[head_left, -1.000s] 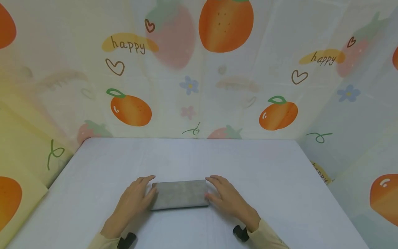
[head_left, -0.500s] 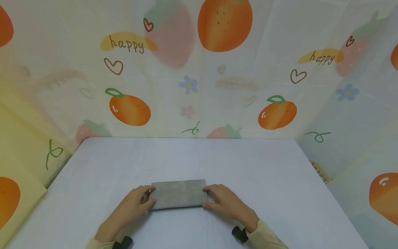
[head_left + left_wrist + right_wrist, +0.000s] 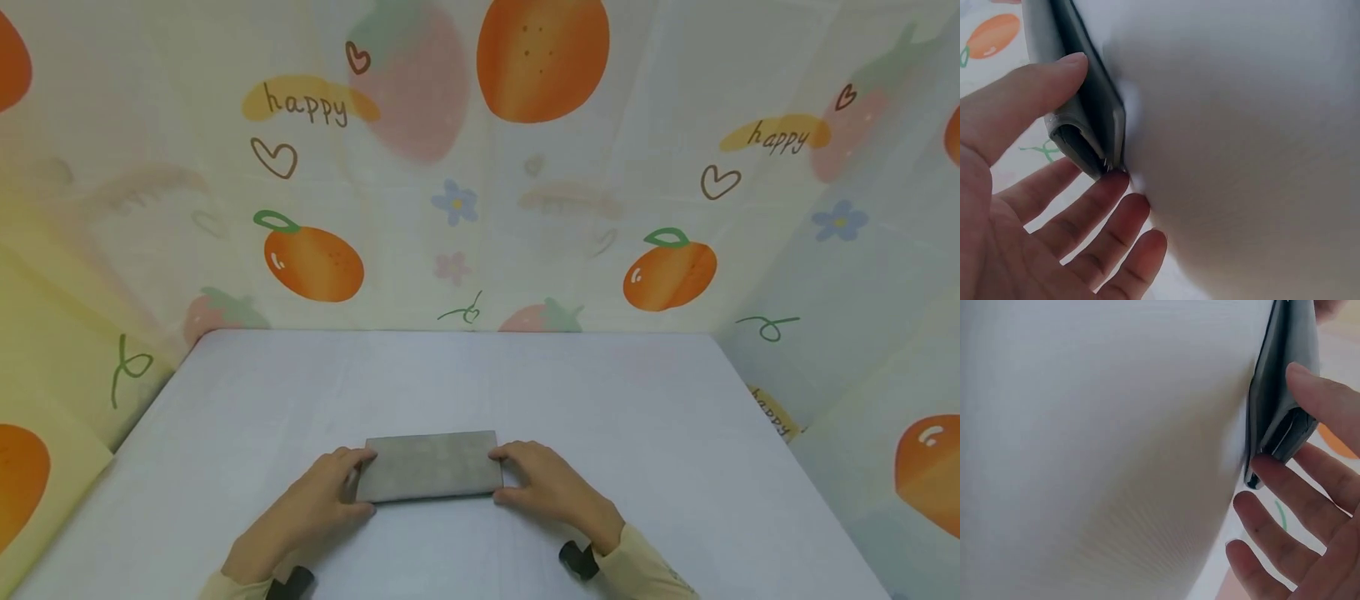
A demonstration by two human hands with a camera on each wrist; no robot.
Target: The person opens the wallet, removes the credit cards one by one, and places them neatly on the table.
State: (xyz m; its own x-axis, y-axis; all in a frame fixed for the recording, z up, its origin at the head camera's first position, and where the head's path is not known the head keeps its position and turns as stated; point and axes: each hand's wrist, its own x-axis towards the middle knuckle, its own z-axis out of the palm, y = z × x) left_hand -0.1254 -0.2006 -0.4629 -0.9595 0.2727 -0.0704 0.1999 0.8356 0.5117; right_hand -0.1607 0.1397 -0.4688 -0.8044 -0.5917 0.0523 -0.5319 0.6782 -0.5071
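Note:
A flat, rectangular grey folding case point(image 3: 431, 467) lies at the front middle of the white table, its long side running left to right. My left hand point(image 3: 318, 492) holds its left end, thumb at the near corner and forefinger at the far one. At the right end, my right hand point(image 3: 551, 487) grips in the same way. The left wrist view shows the end of the case point(image 3: 1082, 134) as a folded, hollow edge with a thin panel along it; the remaining fingers spread loosely beside it. In the right wrist view, the thumb point(image 3: 1319, 394) presses on the case's side.
The white tabletop point(image 3: 465, 375) stretches out behind and beside the case. A fruit-printed cloth point(image 3: 480, 208) hangs at the back and on both sides. Each wrist carries a small black camera, such as the right wrist camera point(image 3: 579, 561).
Both hands have closed in from beside the case and now hold its ends; the left thumb has slid to the near corner. The case has barely moved.

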